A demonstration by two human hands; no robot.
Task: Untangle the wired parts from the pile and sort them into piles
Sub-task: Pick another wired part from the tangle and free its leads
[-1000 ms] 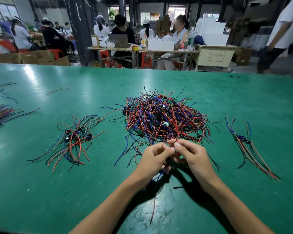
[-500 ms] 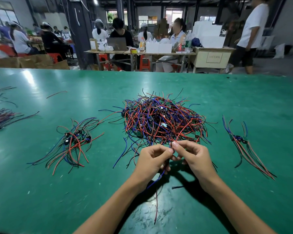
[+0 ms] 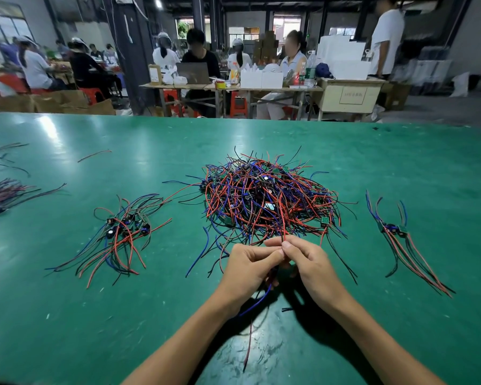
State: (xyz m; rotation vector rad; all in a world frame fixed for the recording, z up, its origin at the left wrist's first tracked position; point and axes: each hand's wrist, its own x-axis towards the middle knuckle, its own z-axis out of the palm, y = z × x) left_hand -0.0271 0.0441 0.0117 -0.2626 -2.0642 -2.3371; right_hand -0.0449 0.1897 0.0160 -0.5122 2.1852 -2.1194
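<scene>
Little has moved: both hands stay together at the pile's [image 3: 270, 201] six o'clock edge. The left hand [image 3: 247, 269] and right hand [image 3: 313, 263] pinch wires [image 3: 283, 232]; pull slowly, freeing snags. Sorted piles lie at nine [image 3: 122, 232] and three [image 3: 400, 240].

A green table [image 3: 261, 140] carries a big tangle of red, blue and black wires [image 3: 267, 201] at its centre — a smaller bundle [image 3: 122, 232] to its left, a thin bunch [image 3: 400, 240] well right, more wires [image 3: 0, 195] at the left edge.
</scene>
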